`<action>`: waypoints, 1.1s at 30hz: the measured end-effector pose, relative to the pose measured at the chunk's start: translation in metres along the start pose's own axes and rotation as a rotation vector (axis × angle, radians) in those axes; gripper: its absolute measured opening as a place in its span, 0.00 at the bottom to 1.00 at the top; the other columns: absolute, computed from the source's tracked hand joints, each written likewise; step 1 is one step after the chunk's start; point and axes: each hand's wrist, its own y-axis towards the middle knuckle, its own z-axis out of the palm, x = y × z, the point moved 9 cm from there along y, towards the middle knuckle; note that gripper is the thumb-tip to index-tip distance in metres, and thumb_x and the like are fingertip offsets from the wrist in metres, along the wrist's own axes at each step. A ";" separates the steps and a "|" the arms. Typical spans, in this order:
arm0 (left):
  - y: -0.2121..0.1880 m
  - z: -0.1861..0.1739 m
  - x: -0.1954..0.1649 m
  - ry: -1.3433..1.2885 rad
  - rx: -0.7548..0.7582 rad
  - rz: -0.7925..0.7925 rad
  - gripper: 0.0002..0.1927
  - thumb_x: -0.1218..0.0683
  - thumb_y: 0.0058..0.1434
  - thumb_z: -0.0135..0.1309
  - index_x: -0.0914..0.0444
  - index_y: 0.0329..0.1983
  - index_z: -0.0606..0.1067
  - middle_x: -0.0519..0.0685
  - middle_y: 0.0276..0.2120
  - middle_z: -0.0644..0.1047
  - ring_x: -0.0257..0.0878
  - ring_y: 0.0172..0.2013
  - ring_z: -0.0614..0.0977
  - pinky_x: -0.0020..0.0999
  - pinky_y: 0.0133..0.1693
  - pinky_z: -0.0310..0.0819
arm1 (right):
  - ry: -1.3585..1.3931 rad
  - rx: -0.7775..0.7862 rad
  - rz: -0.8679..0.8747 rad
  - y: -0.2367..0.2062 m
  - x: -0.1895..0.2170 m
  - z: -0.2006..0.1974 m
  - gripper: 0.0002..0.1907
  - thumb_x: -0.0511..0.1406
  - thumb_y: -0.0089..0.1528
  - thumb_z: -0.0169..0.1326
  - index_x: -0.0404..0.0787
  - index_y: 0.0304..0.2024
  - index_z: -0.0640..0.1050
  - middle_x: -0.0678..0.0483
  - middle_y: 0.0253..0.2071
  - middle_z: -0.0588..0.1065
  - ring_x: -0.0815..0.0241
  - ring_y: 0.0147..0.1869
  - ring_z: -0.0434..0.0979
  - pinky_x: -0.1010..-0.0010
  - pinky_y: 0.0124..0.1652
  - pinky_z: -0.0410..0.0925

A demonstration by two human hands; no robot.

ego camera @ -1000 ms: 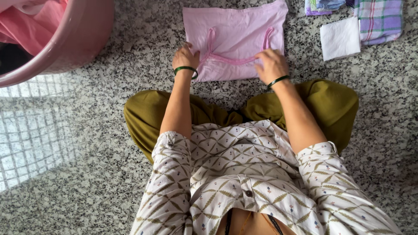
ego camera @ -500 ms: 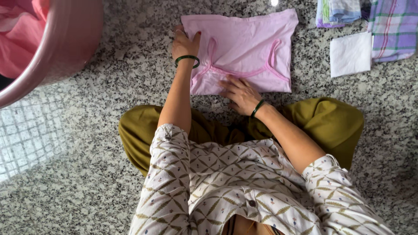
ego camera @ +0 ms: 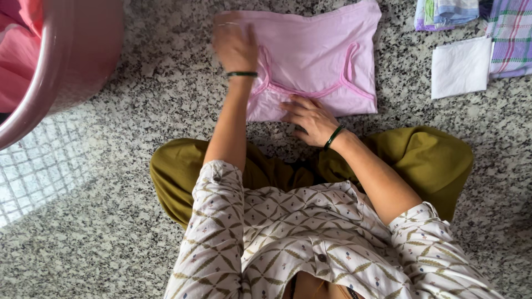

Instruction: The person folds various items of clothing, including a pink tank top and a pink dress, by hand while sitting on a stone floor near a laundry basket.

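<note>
While the pink top is lying flat on the granite floor, the left hand is resting on its far-left corner, fingers blurred, grip unclear; the right hand is pressing the near edge, fingers spread.

A pink camisole lies flat on the speckled granite floor, folded along its near edge. The left hand, slightly blurred, rests on the garment's far left part. The right hand presses flat on the near edge at its middle. A pink plastic tub sits at far left. At far right lie a folded white cloth and a stack of checked cloths.
</note>
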 end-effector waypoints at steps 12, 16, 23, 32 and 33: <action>-0.074 0.071 -0.140 0.073 0.885 0.584 0.29 0.44 0.66 0.51 0.52 0.69 0.64 0.53 0.72 0.56 0.51 0.72 0.51 0.60 0.69 0.42 | 0.043 -0.031 -0.036 -0.001 0.006 -0.009 0.29 0.38 0.53 0.65 0.48 0.58 0.78 0.51 0.72 0.63 0.47 0.77 0.55 0.51 0.73 0.52; -0.048 0.066 -0.107 0.044 0.880 0.434 0.34 0.43 0.69 0.50 0.50 0.76 0.57 0.48 0.77 0.45 0.51 0.75 0.44 0.63 0.71 0.36 | 0.030 0.027 0.014 0.003 0.003 -0.012 0.27 0.37 0.51 0.66 0.48 0.55 0.79 0.56 0.72 0.63 0.48 0.78 0.53 0.50 0.70 0.52; -0.033 0.080 -0.080 -0.003 0.592 0.373 0.33 0.49 0.70 0.53 0.54 0.77 0.58 0.50 0.77 0.49 0.53 0.76 0.47 0.62 0.72 0.40 | 0.041 0.058 0.017 0.003 0.006 -0.011 0.23 0.37 0.51 0.66 0.46 0.50 0.82 0.55 0.73 0.61 0.48 0.79 0.50 0.50 0.71 0.51; 0.012 0.063 -0.065 -0.215 0.169 0.084 0.23 0.50 0.52 0.68 0.58 0.51 0.80 0.49 0.46 0.78 0.50 0.54 0.74 0.53 0.58 0.63 | 0.070 0.080 0.018 0.003 0.001 -0.006 0.20 0.39 0.54 0.64 0.46 0.49 0.82 0.57 0.75 0.58 0.48 0.80 0.47 0.48 0.72 0.48; 0.016 0.063 -0.068 -0.192 0.160 0.092 0.19 0.50 0.49 0.69 0.57 0.44 0.80 0.49 0.45 0.79 0.50 0.53 0.74 0.52 0.56 0.63 | 0.070 0.081 0.014 0.002 0.001 -0.005 0.20 0.39 0.54 0.63 0.46 0.50 0.81 0.58 0.76 0.57 0.49 0.81 0.47 0.48 0.73 0.48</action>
